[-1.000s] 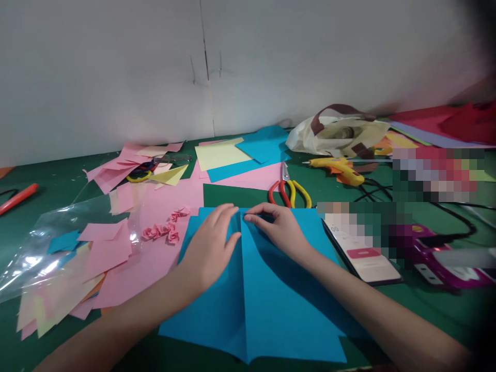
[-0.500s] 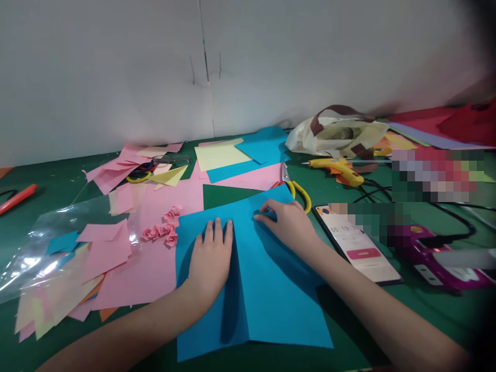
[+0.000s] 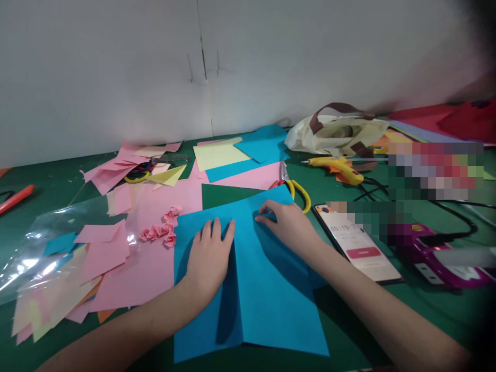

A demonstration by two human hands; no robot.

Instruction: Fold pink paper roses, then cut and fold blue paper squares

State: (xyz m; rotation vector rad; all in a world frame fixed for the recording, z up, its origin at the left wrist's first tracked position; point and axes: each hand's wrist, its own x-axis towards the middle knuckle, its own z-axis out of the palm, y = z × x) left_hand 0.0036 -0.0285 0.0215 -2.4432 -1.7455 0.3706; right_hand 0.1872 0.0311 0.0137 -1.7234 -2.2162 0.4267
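A large sheet of blue paper (image 3: 279,299) lies in front of me, with a raised crease running down its middle. My left hand (image 3: 209,256) is open and rests on the left half, the index finger along the crease near the top. Over the upper right half is my right hand (image 3: 282,219), its fingers curled and thumb and index tips close together. Anything between those tips is too small or hidden to make out. Left of the sheet, small pink paper roses (image 3: 160,230) sit on pink paper (image 3: 155,279).
Yellow-handled scissors (image 3: 298,194) lie behind the blue sheet. To the right are a phone (image 3: 372,266), a yellow glue gun (image 3: 341,168) and a purple power strip (image 3: 445,263). A clear plastic bag (image 3: 42,232) and paper scraps (image 3: 103,248) spread leftward. A cloth bag (image 3: 306,137) stands behind.
My left index finger has spread a little from the other fingers, near the crease. My right hand has hardly moved. The whole view has shifted slightly.
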